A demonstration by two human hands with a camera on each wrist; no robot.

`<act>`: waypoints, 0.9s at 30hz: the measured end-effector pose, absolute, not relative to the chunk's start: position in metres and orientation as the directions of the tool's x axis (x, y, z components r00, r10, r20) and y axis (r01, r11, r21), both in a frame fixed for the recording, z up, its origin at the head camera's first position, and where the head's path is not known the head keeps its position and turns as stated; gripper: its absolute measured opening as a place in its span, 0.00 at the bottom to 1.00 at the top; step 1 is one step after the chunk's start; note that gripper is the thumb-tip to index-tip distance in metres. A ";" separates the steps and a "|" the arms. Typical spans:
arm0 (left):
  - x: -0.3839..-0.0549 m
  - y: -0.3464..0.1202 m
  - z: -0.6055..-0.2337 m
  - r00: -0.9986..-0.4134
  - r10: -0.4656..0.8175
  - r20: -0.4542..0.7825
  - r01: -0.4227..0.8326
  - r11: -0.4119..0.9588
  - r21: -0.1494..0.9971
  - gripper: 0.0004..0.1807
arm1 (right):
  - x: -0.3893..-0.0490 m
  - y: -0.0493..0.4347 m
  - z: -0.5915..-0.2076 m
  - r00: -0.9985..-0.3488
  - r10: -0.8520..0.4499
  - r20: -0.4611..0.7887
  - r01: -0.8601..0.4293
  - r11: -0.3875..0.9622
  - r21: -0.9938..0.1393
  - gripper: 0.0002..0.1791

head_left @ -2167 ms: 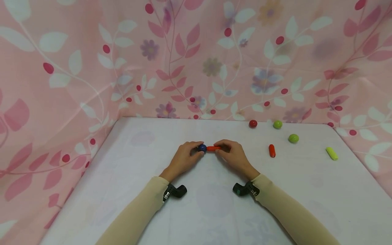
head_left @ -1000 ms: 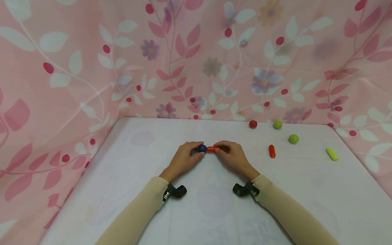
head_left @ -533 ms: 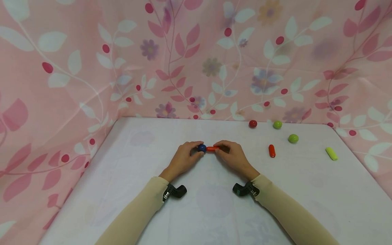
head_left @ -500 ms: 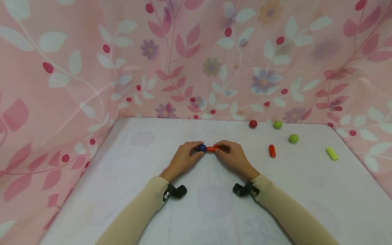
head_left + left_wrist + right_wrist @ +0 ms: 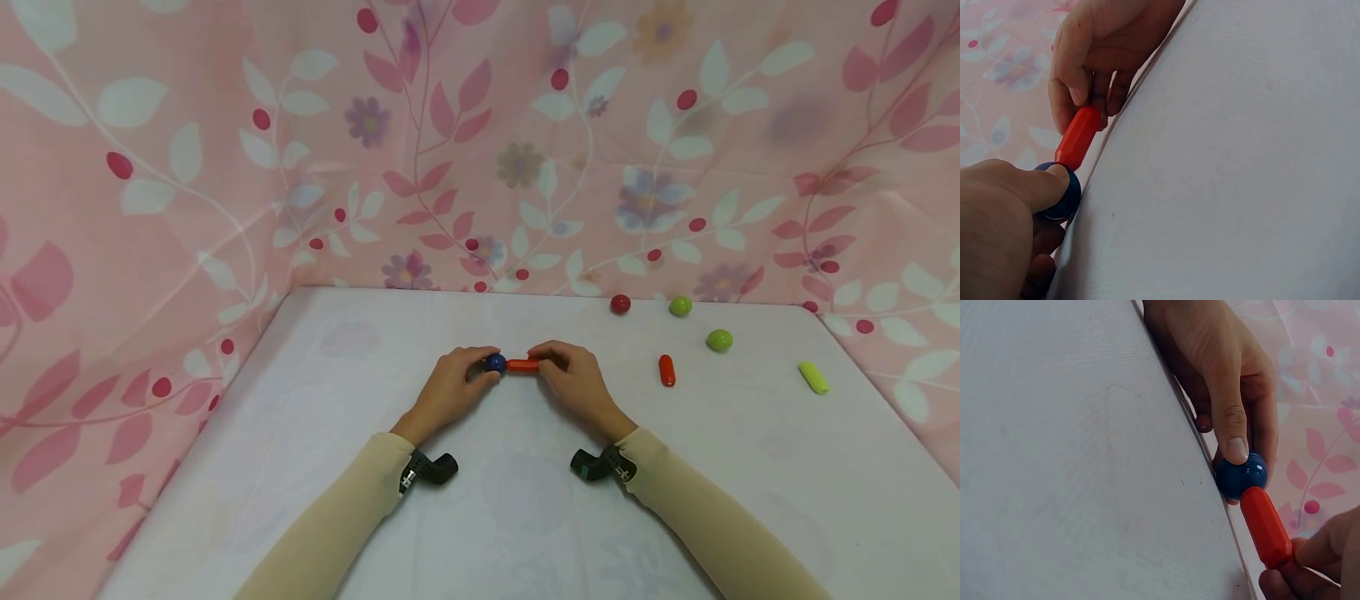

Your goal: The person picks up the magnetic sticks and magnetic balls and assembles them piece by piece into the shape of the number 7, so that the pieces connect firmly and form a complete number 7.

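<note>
My left hand holds a blue ball between thumb and fingers, just above or on the white table. A red faceted stick points right from the ball, its near end meeting it; whether the two are joined I cannot tell. At the stick's far end is my right hand, thumb and fingertips around that tip. The right wrist view has the glossy blue ball under the left thumb and the red stick running down to the right fingertips. The left wrist view gives the same red stick in line between both hands.
To the right on the table lie a second red stick and a yellow-green stick. Farther back are a red ball and two green balls, one near the edge and one closer. A pink floral curtain stands behind.
My right thumb has shifted slightly to the right along the red stick, so more of the stick shows. My left hand and the blue ball stay where they were.
</note>
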State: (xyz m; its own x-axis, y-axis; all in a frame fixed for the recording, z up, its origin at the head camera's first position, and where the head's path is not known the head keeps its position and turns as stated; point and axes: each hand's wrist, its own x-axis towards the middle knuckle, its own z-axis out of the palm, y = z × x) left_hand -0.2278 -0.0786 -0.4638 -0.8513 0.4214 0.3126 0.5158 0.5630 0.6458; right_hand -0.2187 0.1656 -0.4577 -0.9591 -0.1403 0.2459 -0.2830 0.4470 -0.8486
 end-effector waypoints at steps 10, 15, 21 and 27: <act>-0.227 -0.079 -0.463 -0.859 0.421 0.292 0.500 0.568 0.654 0.23 | -0.217 0.170 -0.455 -0.965 -0.046 0.258 -0.254 0.403 -0.879 0.16; -0.228 -0.079 -0.463 -0.858 0.422 0.293 0.502 0.565 0.655 0.23 | -0.217 0.170 -0.456 -0.972 -0.045 0.230 -0.229 0.395 -0.890 0.15; -0.227 -0.079 -0.463 -0.858 0.418 0.298 0.503 0.566 0.653 0.22 | -0.218 0.169 -0.457 -0.967 -0.054 0.250 -0.247 0.457 -0.855 0.13; -0.227 -0.079 -0.463 -0.857 0.417 0.303 0.505 0.564 0.653 0.22 | -0.219 0.170 -0.456 -0.952 -0.066 0.298 -0.288 0.521 -0.804 0.13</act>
